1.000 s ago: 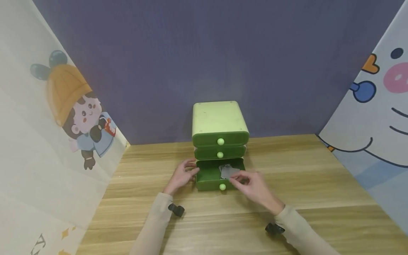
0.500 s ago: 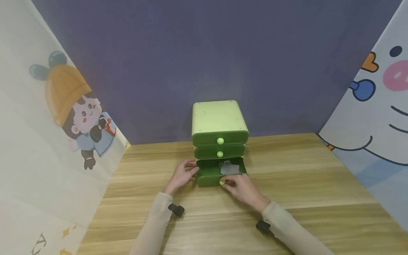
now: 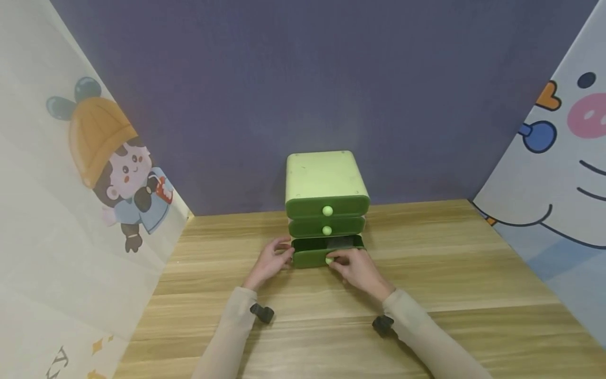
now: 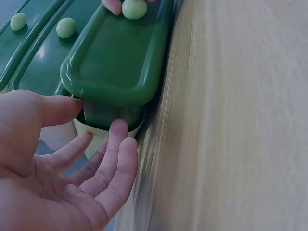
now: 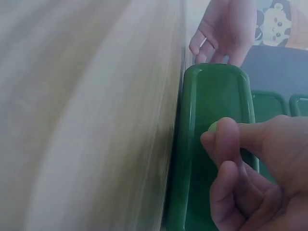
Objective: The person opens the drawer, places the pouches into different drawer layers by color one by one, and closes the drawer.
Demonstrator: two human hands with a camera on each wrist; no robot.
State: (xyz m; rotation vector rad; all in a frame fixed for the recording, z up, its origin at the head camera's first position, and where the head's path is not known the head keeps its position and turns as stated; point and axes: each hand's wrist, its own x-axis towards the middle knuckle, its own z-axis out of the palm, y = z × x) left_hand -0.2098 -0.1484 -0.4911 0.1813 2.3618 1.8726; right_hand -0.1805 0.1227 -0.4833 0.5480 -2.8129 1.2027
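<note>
A small light-green cabinet (image 3: 326, 173) with dark green drawers stands against the back wall. Its bottom drawer (image 3: 307, 259) is partly pulled out, and a flat greyish piece (image 3: 340, 242) lies inside it, mostly hidden by the drawer front. Thumb and index finger of my right hand (image 3: 359, 269) pinch that drawer's round light-green knob (image 5: 212, 127). My left hand (image 4: 72, 159) is at the cabinet's lower left side, its fingers loosely extended, thumb and fingertips right at the casing edge beside the drawer.
Above are a middle drawer (image 3: 307, 227) and a top drawer (image 3: 305, 207), both pushed in, each with a round knob. The wooden table (image 3: 227, 252) meets a dark blue back wall (image 3: 326, 79). Cartoon-printed panels flank it left and right.
My right hand has let go of the greyish piece, moved left to the knob and pushed the bottom drawer partway in. My left hand has stayed at the cabinet's side.
</note>
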